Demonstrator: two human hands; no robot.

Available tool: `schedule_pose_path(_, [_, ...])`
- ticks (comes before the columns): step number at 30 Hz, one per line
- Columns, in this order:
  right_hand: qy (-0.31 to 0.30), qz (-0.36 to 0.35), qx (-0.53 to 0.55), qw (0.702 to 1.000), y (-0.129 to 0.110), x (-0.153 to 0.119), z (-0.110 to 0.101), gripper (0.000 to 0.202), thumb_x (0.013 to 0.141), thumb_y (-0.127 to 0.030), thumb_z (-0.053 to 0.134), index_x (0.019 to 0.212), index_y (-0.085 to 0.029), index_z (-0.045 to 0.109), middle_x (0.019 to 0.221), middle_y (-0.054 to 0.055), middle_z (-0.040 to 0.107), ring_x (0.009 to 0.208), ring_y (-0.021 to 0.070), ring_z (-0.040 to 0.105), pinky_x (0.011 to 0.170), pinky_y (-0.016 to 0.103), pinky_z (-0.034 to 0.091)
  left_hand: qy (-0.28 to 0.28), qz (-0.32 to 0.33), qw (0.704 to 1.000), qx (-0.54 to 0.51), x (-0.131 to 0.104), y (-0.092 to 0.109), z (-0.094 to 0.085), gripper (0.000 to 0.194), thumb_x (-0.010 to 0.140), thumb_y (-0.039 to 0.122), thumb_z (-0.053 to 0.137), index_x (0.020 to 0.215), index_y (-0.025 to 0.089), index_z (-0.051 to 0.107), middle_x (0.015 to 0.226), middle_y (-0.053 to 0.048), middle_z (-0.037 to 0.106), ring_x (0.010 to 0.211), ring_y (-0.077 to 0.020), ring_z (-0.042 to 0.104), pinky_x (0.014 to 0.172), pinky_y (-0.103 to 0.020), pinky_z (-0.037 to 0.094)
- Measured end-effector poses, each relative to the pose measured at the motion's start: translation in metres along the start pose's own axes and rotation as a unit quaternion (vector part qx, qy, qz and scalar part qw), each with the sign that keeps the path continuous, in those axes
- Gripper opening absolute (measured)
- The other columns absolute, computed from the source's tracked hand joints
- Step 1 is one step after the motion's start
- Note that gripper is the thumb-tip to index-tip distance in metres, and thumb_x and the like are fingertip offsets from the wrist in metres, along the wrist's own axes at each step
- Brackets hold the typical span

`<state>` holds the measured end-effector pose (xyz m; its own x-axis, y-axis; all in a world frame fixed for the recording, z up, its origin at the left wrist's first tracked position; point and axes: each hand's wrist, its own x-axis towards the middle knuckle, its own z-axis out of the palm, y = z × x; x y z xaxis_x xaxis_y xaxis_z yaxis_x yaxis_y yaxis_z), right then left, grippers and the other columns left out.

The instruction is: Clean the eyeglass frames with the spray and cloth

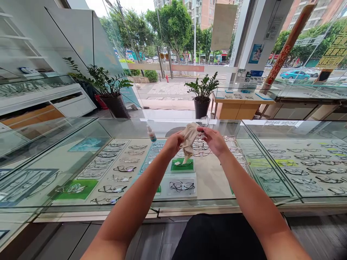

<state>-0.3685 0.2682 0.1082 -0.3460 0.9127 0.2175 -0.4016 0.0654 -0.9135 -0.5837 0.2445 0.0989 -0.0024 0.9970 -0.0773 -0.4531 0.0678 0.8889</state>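
Both hands are raised over the glass display counter. My left hand [175, 142] is closed on a crumpled beige cleaning cloth [190, 135], whose loose end hangs down. A pair of thin-framed glasses [204, 122] is pinched in my right hand [214, 140], with a lens standing up above the fingers. The cloth touches or almost touches the right fingertips; which, I cannot tell. Left of my hands a small spray bottle [151, 133] with a white top stands upright on the counter.
Beneath the counter glass [130, 126] lie rows of glasses, with dark-framed glasses [182, 186] on a white stand near the front. Potted plants [202, 94] [114, 97] stand beyond the counter before the glass doors. A wooden cabinet [238, 106] is at the back right.
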Motion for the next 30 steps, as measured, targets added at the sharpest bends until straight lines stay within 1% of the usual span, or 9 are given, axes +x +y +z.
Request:
schedule_pose_path(3, [0.005,-0.004,0.013,1.000,-0.002,0.000,0.000,0.035,0.078,-0.056,0.091,0.098,-0.027,0.091,0.124,0.009,0.085,0.103,0.0237,0.069,0.076,0.035,0.047,-0.032,-0.005,0.999,0.021,-0.007,0.006,0.004,0.034,0.074,0.037,0.089,0.098,0.014,0.078,0.087,-0.007,0.076,0.075,-0.0200,0.069,0.067,-0.029,0.052])
schedule_pose_path(7, [0.024,-0.009,0.017,1.000,-0.003,0.001,-0.002,0.037,0.077,-0.057,0.091,0.098,-0.026,0.089,0.125,0.010,0.085,0.102,0.0242,0.069,0.076,0.036,0.049,-0.082,0.033,0.987,0.133,-0.012,0.006,0.004,0.053,0.064,0.028,0.104,0.110,0.015,0.081,0.098,-0.011,0.080,0.084,-0.0221,0.073,0.076,-0.030,0.054])
schedule_pose_path(10, [0.035,-0.015,0.023,0.999,-0.004,0.003,-0.005,0.039,0.077,-0.059,0.090,0.100,-0.027,0.089,0.126,0.009,0.084,0.101,0.0239,0.069,0.076,0.036,0.050,-0.108,0.043,0.982,0.151,-0.012,0.007,0.001,0.047,0.065,0.024,0.099,0.108,0.015,0.083,0.094,-0.009,0.079,0.080,-0.0208,0.071,0.074,-0.030,0.053])
schedule_pose_path(13, [0.037,-0.017,0.038,0.998,-0.006,0.003,-0.007,0.040,0.076,-0.059,0.092,0.099,-0.027,0.089,0.124,0.008,0.084,0.101,0.0238,0.069,0.075,0.036,0.051,-0.111,0.040,0.985,0.125,-0.011,0.010,-0.001,0.038,0.061,0.016,0.087,0.099,0.014,0.084,0.081,-0.005,0.074,0.071,-0.0161,0.062,0.066,-0.027,0.047])
schedule_pose_path(15, [0.035,-0.014,0.047,0.998,-0.007,0.003,-0.008,0.040,0.074,-0.059,0.093,0.098,-0.027,0.089,0.123,0.008,0.084,0.104,0.0246,0.069,0.075,0.035,0.052,-0.113,0.032,0.988,0.096,-0.013,0.012,-0.001,0.040,0.058,0.016,0.082,0.097,0.015,0.084,0.080,-0.004,0.072,0.068,-0.0150,0.060,0.062,-0.026,0.045])
schedule_pose_path(19, [0.006,0.000,0.034,0.999,-0.008,0.001,-0.007,0.040,0.077,-0.061,0.092,0.098,-0.027,0.089,0.121,0.009,0.084,0.105,0.0255,0.071,0.077,0.036,0.053,-0.152,0.001,0.987,0.053,-0.019,0.015,0.001,0.043,0.072,0.035,0.088,0.111,0.017,0.083,0.096,-0.009,0.077,0.076,-0.0206,0.069,0.063,-0.029,0.052])
schedule_pose_path(21, [-0.016,0.012,0.020,1.000,-0.007,0.000,-0.006,0.040,0.078,-0.062,0.091,0.097,-0.026,0.090,0.121,0.009,0.084,0.106,0.0255,0.071,0.079,0.037,0.053,-0.167,-0.004,0.985,0.047,-0.021,0.014,0.002,0.045,0.075,0.043,0.094,0.110,0.017,0.083,0.099,-0.011,0.079,0.080,-0.0230,0.073,0.069,-0.030,0.056])
schedule_pose_path(25, [-0.059,0.021,-0.012,0.998,-0.006,-0.004,-0.002,0.037,0.081,-0.059,0.091,0.097,-0.026,0.091,0.119,0.009,0.086,0.109,0.0260,0.071,0.085,0.037,0.053,-0.179,-0.006,0.982,0.052,-0.021,0.011,0.001,0.046,0.069,0.043,0.105,0.099,0.016,0.084,0.094,-0.012,0.080,0.079,-0.0222,0.075,0.072,-0.029,0.057])
schedule_pose_path(30, [-0.071,0.022,-0.030,0.997,-0.007,-0.005,-0.001,0.033,0.084,-0.056,0.089,0.094,-0.025,0.092,0.112,0.009,0.086,0.106,0.0252,0.070,0.086,0.037,0.051,-0.172,0.006,0.981,0.085,-0.021,0.011,0.003,0.044,0.071,0.041,0.105,0.099,0.013,0.085,0.090,-0.009,0.079,0.076,-0.0183,0.072,0.071,-0.028,0.057])
